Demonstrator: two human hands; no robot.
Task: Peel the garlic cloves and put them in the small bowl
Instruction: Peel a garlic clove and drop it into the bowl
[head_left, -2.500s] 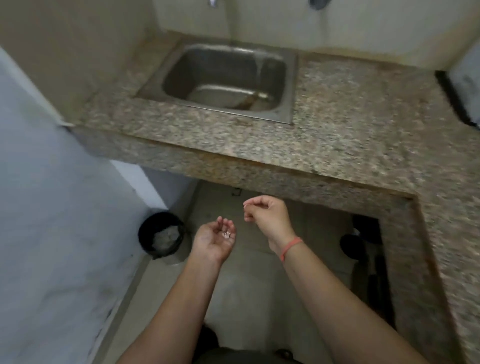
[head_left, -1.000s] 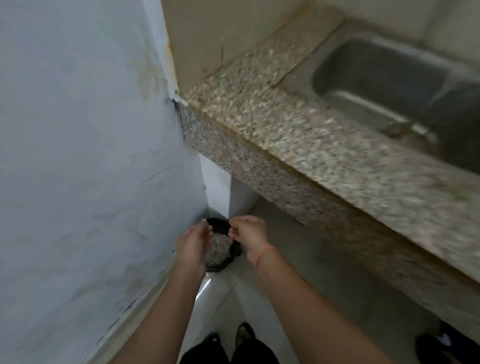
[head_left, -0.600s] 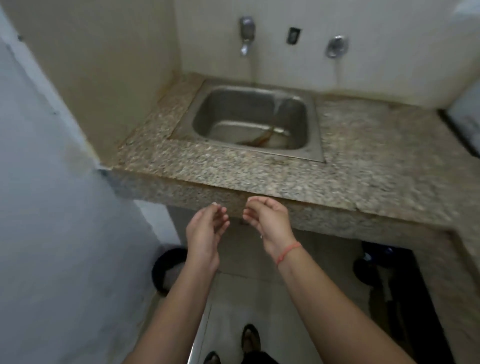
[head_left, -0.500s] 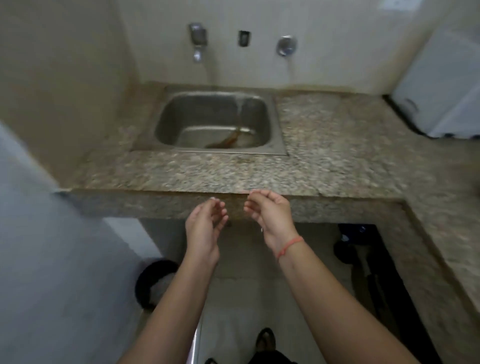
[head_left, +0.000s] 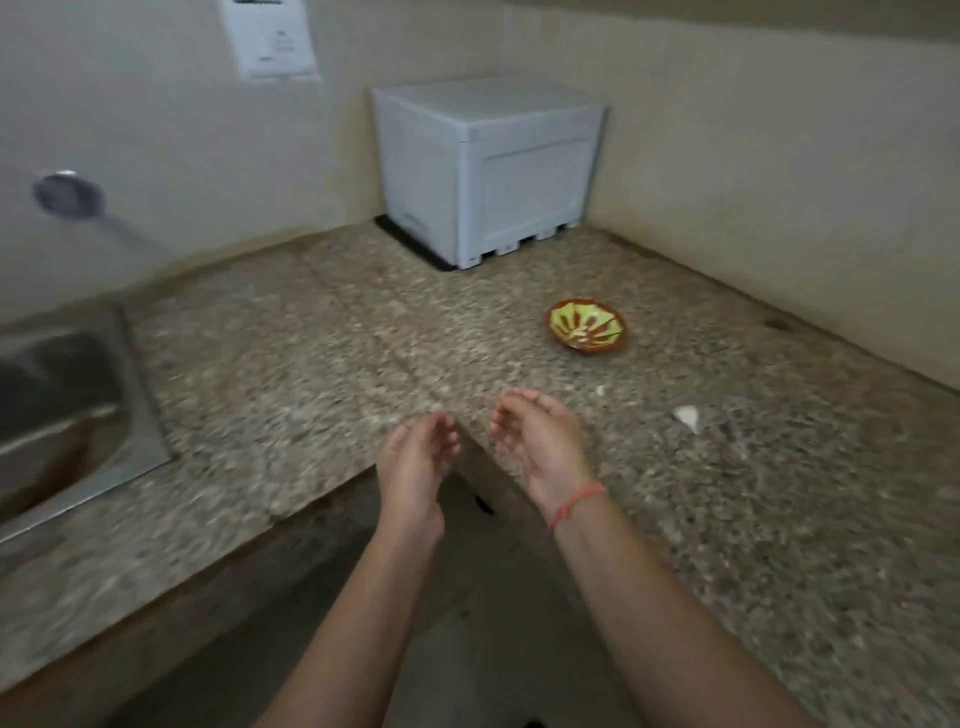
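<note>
While the right grip (head_left: 535, 436) hovers, a garlic clove (head_left: 687, 415) lies rightward.

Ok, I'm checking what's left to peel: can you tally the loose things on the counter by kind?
Small bowl: 1
Garlic clove: 1
Small white bit, too small to identify: 1
White box: 1
Total: 4
</note>
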